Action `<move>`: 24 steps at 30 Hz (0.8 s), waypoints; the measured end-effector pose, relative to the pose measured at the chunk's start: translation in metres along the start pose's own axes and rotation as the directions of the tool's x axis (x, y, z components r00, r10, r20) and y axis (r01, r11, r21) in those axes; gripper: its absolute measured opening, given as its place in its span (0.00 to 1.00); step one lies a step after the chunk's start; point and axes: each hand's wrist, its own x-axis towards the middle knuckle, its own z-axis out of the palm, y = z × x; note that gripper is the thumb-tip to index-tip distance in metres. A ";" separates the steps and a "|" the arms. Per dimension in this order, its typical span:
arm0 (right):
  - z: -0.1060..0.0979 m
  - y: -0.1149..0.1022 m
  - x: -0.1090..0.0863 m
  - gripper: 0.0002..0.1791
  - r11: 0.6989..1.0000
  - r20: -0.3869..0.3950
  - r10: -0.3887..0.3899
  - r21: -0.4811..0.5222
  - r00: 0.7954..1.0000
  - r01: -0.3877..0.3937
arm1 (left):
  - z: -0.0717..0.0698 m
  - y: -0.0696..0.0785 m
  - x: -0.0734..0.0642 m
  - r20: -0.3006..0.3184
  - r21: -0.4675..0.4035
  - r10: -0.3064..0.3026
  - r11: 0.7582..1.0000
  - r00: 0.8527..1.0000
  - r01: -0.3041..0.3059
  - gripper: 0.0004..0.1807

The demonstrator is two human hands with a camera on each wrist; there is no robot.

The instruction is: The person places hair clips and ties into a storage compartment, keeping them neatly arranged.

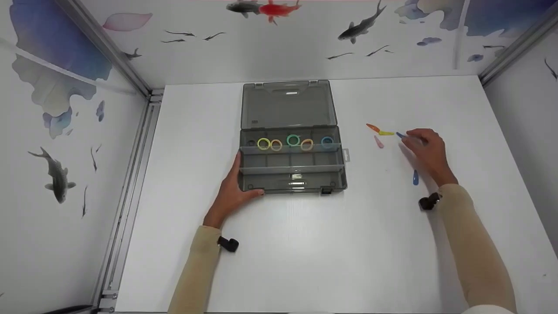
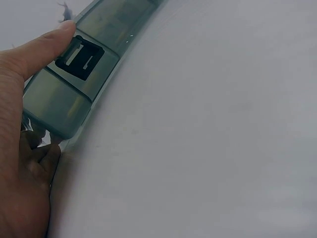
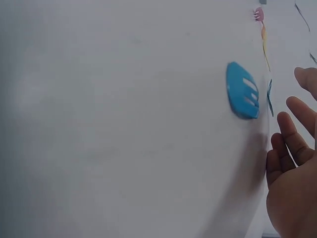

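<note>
A grey see-through organizer box (image 1: 293,179) lies with its lid (image 1: 290,104) folded back. Colored hair ties (image 1: 293,140) sit in its rear row. My left hand (image 1: 229,192) holds the front left corner, thumb along the front wall beside the dark latch (image 2: 80,58), fingers against the left side. To the right of the box, my right hand (image 1: 429,150) is over the table, its fingers loosely bent and apart, close to a blue hair clip (image 1: 400,135). Another blue hair clip (image 3: 242,90) lies nearer the wrist. Orange (image 1: 372,127), yellow (image 1: 386,133) and pink (image 1: 379,142) clips lie left of the fingertips.
The white table (image 1: 296,253) meets a back wall painted with fish. A metal frame rail (image 1: 126,200) runs along its left edge, and side walls stand on both sides. A small clear tab (image 1: 346,155) sticks out from the box's right side.
</note>
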 end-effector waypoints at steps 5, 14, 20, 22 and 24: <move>0.000 0.002 0.001 0.32 0.999 0.012 0.045 -0.012 0.999 -0.045 | 0.001 -0.001 0.001 -0.003 -0.003 0.004 1.000 1.000 -0.004 0.76; 0.009 0.011 0.004 0.22 0.996 -0.034 -0.067 -0.064 0.997 0.065 | 0.001 -0.003 0.000 -0.008 -0.003 0.009 1.000 1.000 -0.009 0.76; 0.012 0.013 0.006 0.22 0.993 -0.045 -0.079 -0.088 0.996 0.075 | 0.001 -0.003 0.001 -0.007 -0.007 0.009 1.000 1.000 -0.009 0.76; 0.013 0.014 0.006 0.22 0.993 -0.054 -0.088 -0.089 0.995 0.083 | 0.001 -0.004 0.001 -0.008 -0.008 0.010 1.000 1.000 -0.010 0.76; 0.014 0.015 0.006 0.21 0.992 -0.067 -0.100 -0.089 0.993 0.094 | 0.001 -0.004 0.001 -0.006 -0.006 0.013 1.000 1.000 -0.013 0.76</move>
